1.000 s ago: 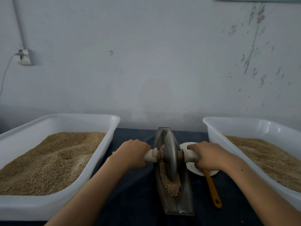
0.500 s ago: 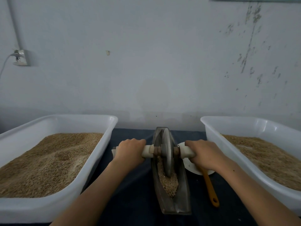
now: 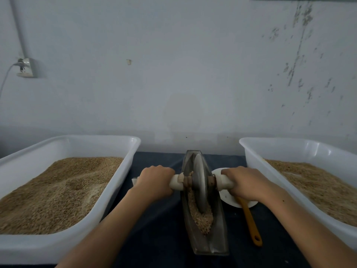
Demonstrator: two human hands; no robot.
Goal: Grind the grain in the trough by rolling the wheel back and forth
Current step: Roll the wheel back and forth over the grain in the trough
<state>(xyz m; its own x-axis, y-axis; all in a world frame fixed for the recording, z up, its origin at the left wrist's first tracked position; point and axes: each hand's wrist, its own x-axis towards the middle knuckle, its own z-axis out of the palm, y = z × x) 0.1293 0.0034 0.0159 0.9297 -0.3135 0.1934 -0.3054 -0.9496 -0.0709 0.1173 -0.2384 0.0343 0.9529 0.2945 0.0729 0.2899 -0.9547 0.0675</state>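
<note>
A narrow dark metal trough [image 3: 219,236] lies lengthwise in front of me on the dark cloth. A grey metal wheel [image 3: 199,180] stands upright in it, near its middle and far part. Crushed tan grain [image 3: 201,217] is heaped in the trough just in front of the wheel. A white axle handle [image 3: 176,183] runs through the wheel on both sides. My left hand [image 3: 155,180] is closed around the left end. My right hand [image 3: 245,183] is closed around the right end.
A white tub [image 3: 123,171] full of grain sits at the left, and a second white tub [image 3: 257,167] of grain at the right. A white dish [image 3: 231,200] and an orange-handled tool [image 3: 251,223] lie right of the trough. The wall stands close behind.
The wheel has rolled away from me along the trough, both hands moving forward with the handle. More grain now shows in front of the wheel.
</note>
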